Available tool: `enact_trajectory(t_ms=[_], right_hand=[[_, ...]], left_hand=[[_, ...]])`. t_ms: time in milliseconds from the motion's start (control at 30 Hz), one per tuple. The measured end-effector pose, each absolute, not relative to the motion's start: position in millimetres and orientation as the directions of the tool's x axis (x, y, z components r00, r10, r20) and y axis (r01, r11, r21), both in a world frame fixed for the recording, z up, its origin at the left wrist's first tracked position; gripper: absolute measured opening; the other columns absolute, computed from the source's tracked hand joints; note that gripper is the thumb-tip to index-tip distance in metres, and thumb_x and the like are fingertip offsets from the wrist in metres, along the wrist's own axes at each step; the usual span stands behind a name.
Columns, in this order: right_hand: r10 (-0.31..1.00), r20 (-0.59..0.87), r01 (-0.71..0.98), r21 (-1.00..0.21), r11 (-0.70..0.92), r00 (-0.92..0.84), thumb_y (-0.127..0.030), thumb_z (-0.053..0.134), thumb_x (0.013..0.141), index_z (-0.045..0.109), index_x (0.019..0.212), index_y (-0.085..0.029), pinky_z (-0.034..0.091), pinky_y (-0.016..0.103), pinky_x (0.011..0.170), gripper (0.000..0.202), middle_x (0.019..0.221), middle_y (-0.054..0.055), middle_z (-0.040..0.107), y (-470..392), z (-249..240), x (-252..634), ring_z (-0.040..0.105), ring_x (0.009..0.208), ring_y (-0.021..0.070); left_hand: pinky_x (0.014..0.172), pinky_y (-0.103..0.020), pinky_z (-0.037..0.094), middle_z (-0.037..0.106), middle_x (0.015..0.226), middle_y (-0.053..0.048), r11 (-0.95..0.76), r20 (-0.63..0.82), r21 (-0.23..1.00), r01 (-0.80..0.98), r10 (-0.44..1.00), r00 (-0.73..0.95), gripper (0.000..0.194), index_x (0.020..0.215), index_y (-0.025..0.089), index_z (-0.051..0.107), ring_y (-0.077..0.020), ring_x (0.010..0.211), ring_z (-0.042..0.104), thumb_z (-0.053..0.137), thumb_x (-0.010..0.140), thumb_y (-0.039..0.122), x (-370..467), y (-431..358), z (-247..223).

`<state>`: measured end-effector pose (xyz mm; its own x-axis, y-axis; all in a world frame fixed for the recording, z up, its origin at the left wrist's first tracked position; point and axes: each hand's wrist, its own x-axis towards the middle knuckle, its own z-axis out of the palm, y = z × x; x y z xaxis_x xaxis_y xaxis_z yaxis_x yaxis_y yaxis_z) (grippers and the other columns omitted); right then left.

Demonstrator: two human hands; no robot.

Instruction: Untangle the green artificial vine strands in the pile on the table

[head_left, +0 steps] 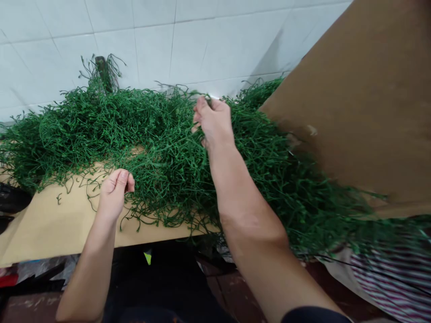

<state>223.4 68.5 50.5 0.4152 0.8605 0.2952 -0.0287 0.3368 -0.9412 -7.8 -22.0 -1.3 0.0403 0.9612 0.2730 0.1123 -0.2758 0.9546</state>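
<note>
Your right hand (213, 121) pinches thin green strands (161, 134) atop the tangled, wiry heap on the worktop (50, 220); your left hand (114, 193) grip pinches strands at its near edge.

The strands (161, 148) are dark green all through, heaped on a plain tan tabletop (50, 224). Behind the strands the wall (208, 40) is glossy white tile with thin grey joints, and to their right leans a plain brown cardboard (367, 103). Below the cardboard, at the strands' right end, lies a cloth (400, 282) striped purple and white, and under the tabletop it is mostly black with a small yellow-green scrap (147, 257).
</note>
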Motion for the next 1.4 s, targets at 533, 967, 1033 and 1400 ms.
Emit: enact_trajectory(t_ms=[533,967,1033,1400], right_hand=[[0.963,0.261,0.007,-0.965,0.261,-0.065,-0.054,0.068,0.063,0.057,0.069,-0.015,0.026,0.019,0.037,0.042,0.049,-0.007,0.039,18,48,195,0.032,0.041,0.0014],[0.962,0.146,-0.075,-0.988,0.133,-0.23,-0.055,0.071,0.058,0.059,0.071,-0.012,0.024,0.02,0.039,0.046,0.05,-0.007,0.04,14,34,167,0.032,0.043,0.0023],[0.964,0.117,-0.113,-0.989,0.092,-0.239,-0.059,0.066,0.062,0.06,0.074,-0.013,0.023,0.019,0.038,0.048,0.048,-0.008,0.035,13,36,168,0.029,0.041,0.0021],[0.963,0.136,-0.236,-0.968,0.08,-0.232,-0.041,0.075,0.057,0.055,0.082,-0.013,0.029,0.018,0.041,0.043,0.065,-0.005,0.049,11,25,172,0.037,0.05,0.0019]], left_hand=[[0.049,-0.023,0.033,0.046,0.045,0.002,-0.183,0.18,0.983,0.011,0.972,0.152,0.035,0.059,0.017,0.051,-0.0086,0.047,0.041,0.051,0.08,0.046,1,-20,-1],[0.05,-0.022,0.038,0.053,0.049,0.001,-0.151,0.142,0.988,0.021,0.959,0.246,0.038,0.065,0.015,0.059,-0.008,0.047,0.047,0.054,0.077,0.051,19,-20,1],[0.049,-0.021,0.038,0.053,0.048,0.001,-0.142,0.133,0.99,0.019,0.96,0.248,0.038,0.063,0.015,0.058,-0.0078,0.046,0.046,0.056,0.076,0.051,19,-18,0],[0.047,-0.02,0.034,0.049,0.046,0.003,-0.152,0.145,0.987,0.045,0.98,0.135,0.035,0.06,0.016,0.055,-0.0067,0.044,0.042,0.054,0.078,0.046,23,-14,-7]])
